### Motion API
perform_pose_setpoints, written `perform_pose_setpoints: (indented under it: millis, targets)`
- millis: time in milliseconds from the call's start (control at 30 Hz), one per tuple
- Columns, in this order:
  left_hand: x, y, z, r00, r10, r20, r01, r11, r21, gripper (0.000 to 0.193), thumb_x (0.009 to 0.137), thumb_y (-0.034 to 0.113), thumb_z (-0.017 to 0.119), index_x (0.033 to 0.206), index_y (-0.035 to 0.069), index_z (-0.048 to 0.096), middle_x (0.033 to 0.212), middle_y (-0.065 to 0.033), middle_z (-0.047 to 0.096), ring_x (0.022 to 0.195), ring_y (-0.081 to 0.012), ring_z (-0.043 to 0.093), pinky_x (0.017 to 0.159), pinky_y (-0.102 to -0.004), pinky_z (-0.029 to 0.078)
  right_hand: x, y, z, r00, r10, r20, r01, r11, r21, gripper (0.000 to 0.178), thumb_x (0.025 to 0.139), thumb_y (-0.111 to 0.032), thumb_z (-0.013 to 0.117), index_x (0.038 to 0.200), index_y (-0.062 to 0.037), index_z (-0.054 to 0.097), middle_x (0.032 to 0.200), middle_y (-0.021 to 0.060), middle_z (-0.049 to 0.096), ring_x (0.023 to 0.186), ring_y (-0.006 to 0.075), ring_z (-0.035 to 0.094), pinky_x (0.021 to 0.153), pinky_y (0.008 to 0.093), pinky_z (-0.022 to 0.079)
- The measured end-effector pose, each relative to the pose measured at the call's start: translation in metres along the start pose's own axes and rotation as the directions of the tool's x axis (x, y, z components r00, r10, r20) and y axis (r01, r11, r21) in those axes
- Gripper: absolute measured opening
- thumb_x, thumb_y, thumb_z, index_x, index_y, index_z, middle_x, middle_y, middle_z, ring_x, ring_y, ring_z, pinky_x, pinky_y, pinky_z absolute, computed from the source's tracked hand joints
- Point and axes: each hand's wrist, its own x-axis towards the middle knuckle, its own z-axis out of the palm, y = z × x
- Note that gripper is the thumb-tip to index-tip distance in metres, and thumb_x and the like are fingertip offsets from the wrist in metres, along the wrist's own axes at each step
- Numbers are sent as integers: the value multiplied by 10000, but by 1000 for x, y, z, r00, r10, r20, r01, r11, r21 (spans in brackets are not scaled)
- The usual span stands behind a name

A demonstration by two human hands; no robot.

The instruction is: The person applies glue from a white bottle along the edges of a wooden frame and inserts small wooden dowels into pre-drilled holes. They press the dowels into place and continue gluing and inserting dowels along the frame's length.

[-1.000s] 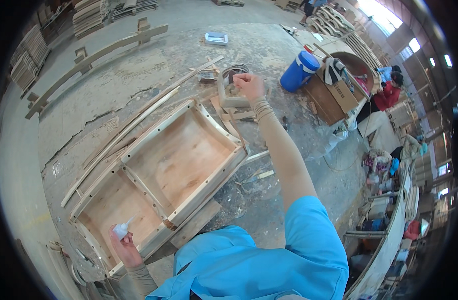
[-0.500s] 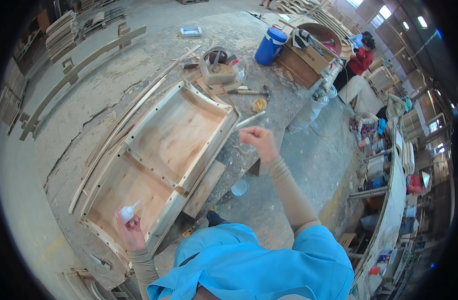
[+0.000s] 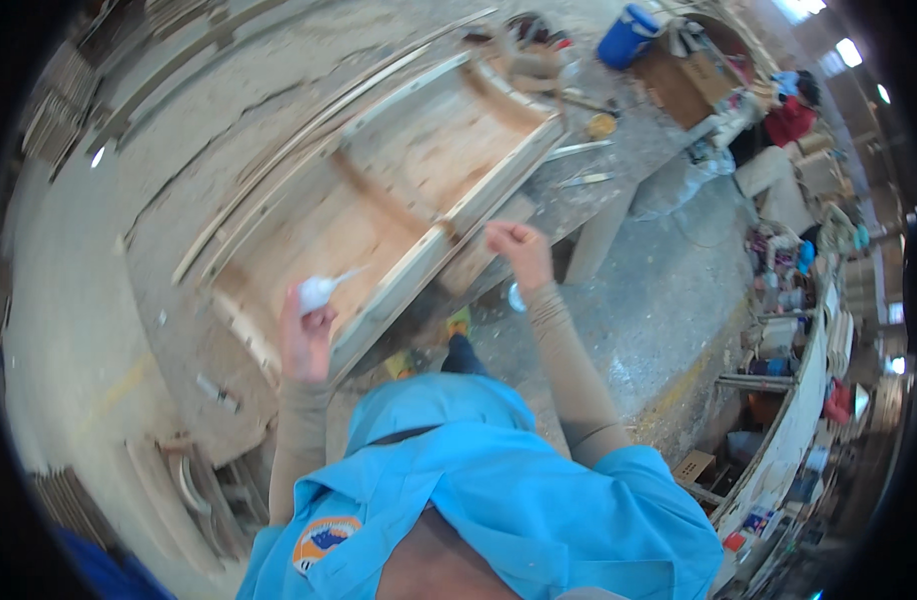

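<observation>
My left hand (image 3: 307,335) is wrapped round a small white squeeze bottle (image 3: 317,292) with a long thin nozzle, held tilted over the lower-left end of a wooden frame. This curved frame (image 3: 401,278) lies on the worktable, split by a cross divider (image 3: 379,200) into two panelled sections. Dark holes dot its rails. My right hand (image 3: 519,246) hovers just right of the near rail, by the divider's end. Its fingers are pinched together, and whatever is between them is too small to make out.
Long thin wood strips (image 3: 309,140) lie along the frame's far side. Right of the frame rest a knife-like tool (image 3: 585,181), a hammer (image 3: 591,101) and a yellowish round item (image 3: 602,126). A blue jug (image 3: 629,37) and a cardboard box (image 3: 707,75) stand beyond. Other people work at far right.
The view has shifted, so the frame and table sit higher and further right. My right hand has moved down along the near rail toward the divider. The bottle stays in my left hand.
</observation>
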Motion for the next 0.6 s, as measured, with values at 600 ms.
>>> perform_pose_setpoints:
  millis: [600]
  targets:
    - [-37,26,-18,995,62,-76,-58,997,49,343,992,350,482,1079,37,591,789,-9,537,695,-119,460,722,-291,427,15,17,49,967,-253,31,253,940,-230,128,840,-38,677,935,45,702,821,57,685,718,94,645,668,226,525]
